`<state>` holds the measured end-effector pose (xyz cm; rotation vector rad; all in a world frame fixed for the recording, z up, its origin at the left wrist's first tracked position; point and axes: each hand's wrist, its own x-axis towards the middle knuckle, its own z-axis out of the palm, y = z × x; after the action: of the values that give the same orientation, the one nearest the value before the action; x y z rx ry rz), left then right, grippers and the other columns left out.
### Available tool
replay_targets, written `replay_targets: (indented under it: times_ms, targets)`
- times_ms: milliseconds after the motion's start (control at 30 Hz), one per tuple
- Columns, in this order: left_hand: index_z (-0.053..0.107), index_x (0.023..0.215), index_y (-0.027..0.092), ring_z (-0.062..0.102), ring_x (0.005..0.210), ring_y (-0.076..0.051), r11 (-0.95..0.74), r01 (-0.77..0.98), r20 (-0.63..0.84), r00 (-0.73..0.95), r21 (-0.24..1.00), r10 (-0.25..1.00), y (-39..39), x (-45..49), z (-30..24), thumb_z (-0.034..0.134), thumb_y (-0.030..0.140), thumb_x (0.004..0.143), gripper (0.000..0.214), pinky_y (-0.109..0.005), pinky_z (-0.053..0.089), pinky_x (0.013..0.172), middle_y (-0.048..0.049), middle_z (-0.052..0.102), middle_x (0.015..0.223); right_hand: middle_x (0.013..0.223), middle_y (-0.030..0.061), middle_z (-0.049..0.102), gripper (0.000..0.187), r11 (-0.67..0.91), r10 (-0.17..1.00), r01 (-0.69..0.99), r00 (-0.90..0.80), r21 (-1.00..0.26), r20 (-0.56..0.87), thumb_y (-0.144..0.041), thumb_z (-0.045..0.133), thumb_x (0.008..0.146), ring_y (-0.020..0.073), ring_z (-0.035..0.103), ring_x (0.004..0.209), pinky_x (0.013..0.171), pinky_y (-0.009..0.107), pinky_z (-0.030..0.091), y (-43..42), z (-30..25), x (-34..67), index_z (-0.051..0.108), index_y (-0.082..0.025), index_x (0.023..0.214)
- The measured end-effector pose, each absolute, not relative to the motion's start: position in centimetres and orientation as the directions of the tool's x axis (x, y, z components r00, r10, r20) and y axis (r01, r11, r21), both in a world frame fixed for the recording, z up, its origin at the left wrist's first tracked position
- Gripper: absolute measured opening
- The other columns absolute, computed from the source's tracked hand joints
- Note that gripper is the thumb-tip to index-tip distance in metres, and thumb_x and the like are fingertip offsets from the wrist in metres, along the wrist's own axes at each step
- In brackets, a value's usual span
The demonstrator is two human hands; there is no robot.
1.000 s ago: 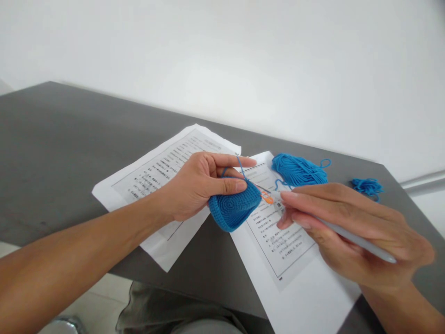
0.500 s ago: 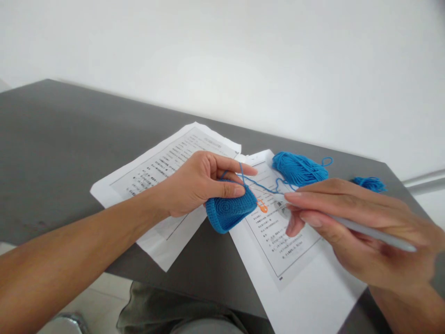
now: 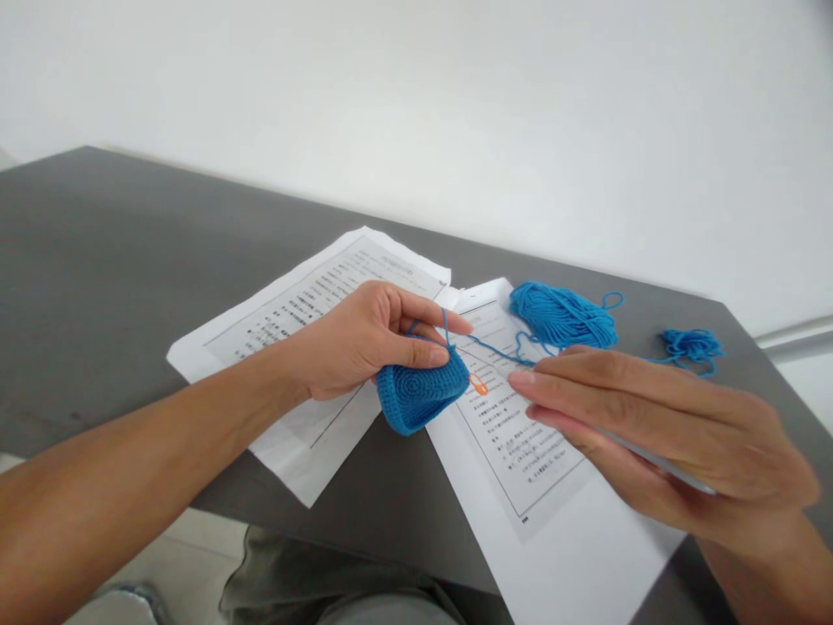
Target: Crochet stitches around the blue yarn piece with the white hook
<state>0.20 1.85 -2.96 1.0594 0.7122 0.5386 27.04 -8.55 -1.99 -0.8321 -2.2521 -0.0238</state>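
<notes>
Between the thumb and fingers of my left hand [image 3: 383,343] is a blue crocheted piece [image 3: 420,391], cup-shaped with a spiral of stitches. A strand of blue yarn [image 3: 491,351] runs over the left index finger and off to the right. An orange stitch marker [image 3: 480,384] hangs at the piece's right edge. My right hand [image 3: 664,425] is closed round a crochet hook [image 3: 677,473] with a grey handle, mostly covered by the fingers. The hook's thin shaft points left to the upper edge of the crochet, where its tip is too small to make out.
Two printed sheets [image 3: 312,304] [image 3: 573,538] lie on the dark grey table [image 3: 162,252] under my hands. Behind the right hand rests a skein of blue yarn [image 3: 563,314]. Farther right sits a small tangle of blue yarn [image 3: 693,347]. A white wall [image 3: 416,113] stands behind the table.
My right hand has turned, its fingers now covering more of the hook's handle, and has shifted slightly left. My left hand and the crochet have moved a little left.
</notes>
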Motion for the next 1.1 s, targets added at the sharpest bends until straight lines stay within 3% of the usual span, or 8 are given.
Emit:
replay_targets:
  times_ms: [233,400,533,633,733,867,1000,1100]
  targets:
    - [0.089,0.103,0.015,0.077,0.07,-0.012,0.354,-0.036,-0.23,0.697,0.935,0.679,1.8,0.0,-3.1,0.09,0.006,0.077,0.028,-0.015,0.06,0.064,-0.0077,0.086,0.083,0.099,0.0041,0.087,0.04,0.684,0.723,0.492,-0.353,-0.539,0.594,-0.016,0.081,0.094,0.0238,0.082,0.082,0.069,0.036,0.07,-8.4,-1.1,26.0,0.083,-0.034,0.129]
    - [0.09,0.102,0.015,0.075,0.07,-0.011,0.328,-0.038,-0.204,0.714,0.944,0.669,1.8,0.2,-3.0,0.09,0.007,0.077,0.026,-0.015,0.059,0.064,-0.0071,0.085,0.082,0.073,0.005,0.082,0.029,0.588,0.809,0.328,-0.26,-0.74,0.528,-0.021,0.077,0.099,0.0238,0.076,0.063,0.059,0.04,0.066,-8.1,-1.4,26.1,0.085,-0.033,0.124]
    - [0.09,0.1,0.016,0.073,0.067,-0.01,0.334,-0.046,-0.199,0.723,0.942,0.661,1.9,0.3,-3.0,0.09,0.006,0.077,0.025,-0.014,0.058,0.061,-0.0056,0.084,0.08,0.081,0.007,0.084,0.019,0.454,0.888,0.199,-0.177,-0.869,0.423,-0.029,0.077,0.101,0.0192,0.074,0.054,0.05,0.034,0.062,-8.2,-2.2,26.2,0.087,-0.03,0.117]
    - [0.09,0.099,0.017,0.072,0.066,-0.009,0.33,-0.058,-0.185,0.733,0.942,0.655,1.8,0.4,-3.1,0.09,0.007,0.078,0.024,-0.014,0.057,0.061,-0.0046,0.084,0.079,0.079,0.0064,0.083,0.015,0.284,0.957,0.045,-0.071,-0.958,0.281,-0.036,0.084,0.095,0.0165,0.069,0.043,0.039,0.029,0.058,-7.9,-2.2,25.7,0.09,-0.026,0.105]
    - [0.09,0.102,0.018,0.074,0.071,-0.01,0.315,-0.07,-0.163,0.739,0.946,0.654,1.7,0.4,-3.2,0.091,0.01,0.079,0.025,-0.015,0.059,0.064,-0.0051,0.085,0.084,0.069,0.0038,0.079,0.02,0.101,0.994,-0.174,-0.033,-0.979,0.109,-0.04,0.092,0.086,0.0136,0.064,0.038,0.031,0.022,0.054,-7.4,-2.0,24.8,0.09,-0.022,0.094]
    - [0.09,0.103,0.017,0.073,0.072,-0.01,0.309,-0.142,-0.119,0.714,0.94,0.69,1.4,0.8,-3.2,0.092,0.009,0.078,0.026,-0.015,0.058,0.065,-0.0038,0.084,0.082,0.069,0.0008,0.078,0.024,-0.043,0.999,-0.349,-0.03,-0.936,-0.034,-0.041,0.096,0.081,0.0093,0.065,0.043,0.033,0.012,0.052,-6.9,-2.2,23.3,0.088,-0.02,0.091]
    - [0.089,0.097,0.017,0.065,0.062,-0.006,0.328,-0.21,-0.098,0.689,0.921,0.718,0.9,1.3,-3.2,0.094,0.008,0.074,0.025,-0.013,0.051,0.059,0.0023,0.076,0.067,0.077,0.0005,0.082,0.021,-0.006,0.999,-0.376,-0.039,-0.927,0.009,-0.04,0.094,0.084,0.0123,0.072,0.051,0.043,0.019,0.063,-7.1,-3.1,21.9,0.087,-0.024,0.097]
    - [0.089,0.1,0.017,0.073,0.072,-0.012,0.402,-0.192,-0.157,0.709,0.895,0.687,0.5,1.5,-3.1,0.098,0.01,0.07,0.032,-0.02,0.057,0.07,-0.0019,0.083,0.08,0.081,0.0008,0.084,0.016,0.084,0.992,-0.351,-0.056,-0.933,0.111,-0.035,0.089,0.091,0.014,0.075,0.052,0.048,0.023,0.067,-7.3,-3.6,21.4,0.088,-0.026,0.103]
